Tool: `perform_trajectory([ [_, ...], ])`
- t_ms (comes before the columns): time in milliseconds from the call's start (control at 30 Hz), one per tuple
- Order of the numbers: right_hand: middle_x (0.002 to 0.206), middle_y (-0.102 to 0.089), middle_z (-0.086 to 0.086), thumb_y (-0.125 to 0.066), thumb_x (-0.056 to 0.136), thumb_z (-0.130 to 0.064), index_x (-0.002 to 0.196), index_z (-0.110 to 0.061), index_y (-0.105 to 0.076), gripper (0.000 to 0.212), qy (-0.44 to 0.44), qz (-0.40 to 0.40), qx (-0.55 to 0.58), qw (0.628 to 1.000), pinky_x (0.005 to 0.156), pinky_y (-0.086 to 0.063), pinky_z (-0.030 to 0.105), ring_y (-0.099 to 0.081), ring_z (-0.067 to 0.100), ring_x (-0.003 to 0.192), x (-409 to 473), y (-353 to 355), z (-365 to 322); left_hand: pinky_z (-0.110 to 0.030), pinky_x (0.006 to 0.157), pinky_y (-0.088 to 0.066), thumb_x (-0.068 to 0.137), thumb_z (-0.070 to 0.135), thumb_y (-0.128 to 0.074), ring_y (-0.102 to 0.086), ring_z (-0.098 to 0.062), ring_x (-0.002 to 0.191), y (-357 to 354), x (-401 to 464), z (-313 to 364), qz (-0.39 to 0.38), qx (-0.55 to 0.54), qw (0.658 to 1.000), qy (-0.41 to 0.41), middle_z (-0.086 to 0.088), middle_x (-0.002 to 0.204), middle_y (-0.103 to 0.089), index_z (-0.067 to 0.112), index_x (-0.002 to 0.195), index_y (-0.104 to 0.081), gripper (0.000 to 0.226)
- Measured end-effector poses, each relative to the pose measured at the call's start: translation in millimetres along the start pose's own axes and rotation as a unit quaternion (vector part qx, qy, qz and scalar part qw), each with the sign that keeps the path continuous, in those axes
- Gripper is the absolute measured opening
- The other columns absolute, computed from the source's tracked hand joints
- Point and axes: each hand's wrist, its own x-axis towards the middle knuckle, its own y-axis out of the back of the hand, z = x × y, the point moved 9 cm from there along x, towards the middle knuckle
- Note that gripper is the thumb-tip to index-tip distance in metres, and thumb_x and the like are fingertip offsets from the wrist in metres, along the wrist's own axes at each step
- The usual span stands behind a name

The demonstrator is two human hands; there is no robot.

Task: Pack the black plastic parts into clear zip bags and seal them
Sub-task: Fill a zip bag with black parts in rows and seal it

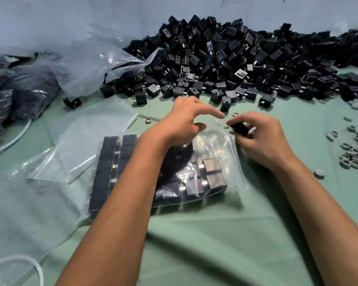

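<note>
Two bare hands, the left hand (186, 120) and the right hand (260, 139); one black plastic cube part (239, 129) held in the right; one clear zip bag (194, 174) part-filled with black cubes; the heaped pile of loose black parts (225, 58) is too many to count

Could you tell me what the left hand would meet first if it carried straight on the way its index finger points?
Probably the black plastic part pinched in the right hand. The left hand points its index finger rightward at it across a short gap, though depth is hard to judge from one view.
</note>
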Motion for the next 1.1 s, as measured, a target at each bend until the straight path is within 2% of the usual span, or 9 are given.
perform_trajectory([
  [100,0.100,-0.078,0.008,-0.076,0.092,-0.011,0.119,-0.020,-0.064,0.031,-0.043,-0.072,0.162,0.983,0.090,-0.057,0.053,-0.072,0.030,0.091,-3.4,-10.9,1.0,-0.037,0.116,-0.020,0.100,0.012,-0.064,-0.027,-0.012,0.132,-3.3,1.8,-1.5,0.008,0.020,1.000,-0.010,0.008,0.131,-0.047,0.046,0.117,-0.071,0.039],
  [167,0.100,-0.075,0.019,-0.076,0.092,-0.007,0.112,-0.014,-0.064,0.024,-0.049,-0.109,0.210,0.970,0.081,-0.056,0.058,-0.069,0.043,0.087,-5.4,-16.5,-4.1,-0.031,0.113,-0.021,0.097,0.016,-0.069,-0.029,-0.012,0.131,-0.5,2.2,-1.6,0.024,0.019,0.999,-0.022,0.008,0.128,-0.048,0.041,0.107,-0.075,0.028],
  [267,0.100,-0.068,0.020,-0.082,0.085,-0.012,0.102,-0.012,-0.073,0.020,-0.055,-0.138,0.236,0.960,0.063,-0.056,0.043,-0.066,0.023,0.070,-9.3,-21.7,-11.2,-0.026,0.108,-0.023,0.091,0.020,-0.076,-0.032,-0.014,0.126,4.9,3.2,3.5,0.050,0.032,0.997,-0.052,0.006,0.123,-0.052,0.033,0.098,-0.077,0.014],
  [400,0.098,-0.069,0.028,-0.082,0.085,-0.014,0.102,-0.016,-0.080,0.018,-0.048,-0.166,0.248,0.953,0.076,-0.051,0.046,-0.057,0.025,0.080,-11.9,-25.3,-17.8,-0.031,0.106,-0.030,0.087,0.022,-0.081,-0.038,-0.018,0.122,10.2,3.0,6.8,0.071,0.041,0.994,-0.069,0.006,0.118,-0.058,0.031,0.093,-0.077,0.012],
  [500,0.092,-0.073,0.024,-0.076,0.089,-0.012,0.104,-0.013,-0.080,0.015,-0.074,-0.181,0.283,0.939,0.068,-0.053,0.035,-0.061,0.020,0.073,-16.7,-32.6,-18.0,-0.035,0.105,-0.035,0.086,0.022,-0.082,-0.044,-0.018,0.119,14.7,2.2,9.0,0.097,0.035,0.992,-0.078,0.006,0.115,-0.061,0.031,0.091,-0.077,0.011],
  [633,0.099,-0.070,0.029,-0.078,0.090,-0.014,0.094,-0.005,-0.073,0.011,-0.097,-0.155,0.259,0.948,0.068,-0.057,0.042,-0.068,0.031,0.073,-16.0,-35.7,-12.7,-0.037,0.102,-0.039,0.086,0.021,-0.082,-0.047,-0.018,0.115,12.5,2.8,13.6,0.113,0.040,0.989,-0.085,0.004,0.112,-0.062,0.026,0.092,-0.077,0.009],
  [800,0.104,-0.067,0.026,-0.080,0.089,-0.031,0.099,-0.024,-0.079,0.012,-0.089,-0.104,0.204,0.969,0.075,-0.059,0.063,-0.070,0.049,0.078,-12.8,-35.4,-14.4,-0.038,0.100,-0.041,0.086,0.019,-0.082,-0.049,-0.018,0.112,12.4,4.5,15.0,0.119,0.052,0.988,-0.088,0.004,0.110,-0.063,0.025,0.092,-0.078,0.009],
  [967,0.083,-0.075,0.006,-0.089,0.077,-0.041,0.091,-0.022,-0.076,0.027,-0.050,-0.089,0.123,0.987,0.076,-0.059,0.052,-0.071,0.032,0.082,-10.4,-31.3,-20.0,-0.038,0.100,-0.042,0.086,0.020,-0.081,-0.050,-0.016,0.112,12.6,3.7,14.9,0.118,0.049,0.988,-0.087,0.005,0.110,-0.063,0.026,0.090,-0.077,0.008],
  [1100,0.078,-0.077,0.002,-0.090,0.075,-0.047,0.084,-0.024,-0.078,0.028,-0.058,-0.128,0.148,0.979,0.073,-0.060,0.053,-0.074,0.028,0.076,-15.1,-36.7,-22.1,-0.036,0.098,-0.043,0.086,0.020,-0.081,-0.052,-0.015,0.109,13.0,4.6,14.8,0.117,0.048,0.988,-0.088,0.005,0.108,-0.064,0.027,0.089,-0.077,0.009],
])
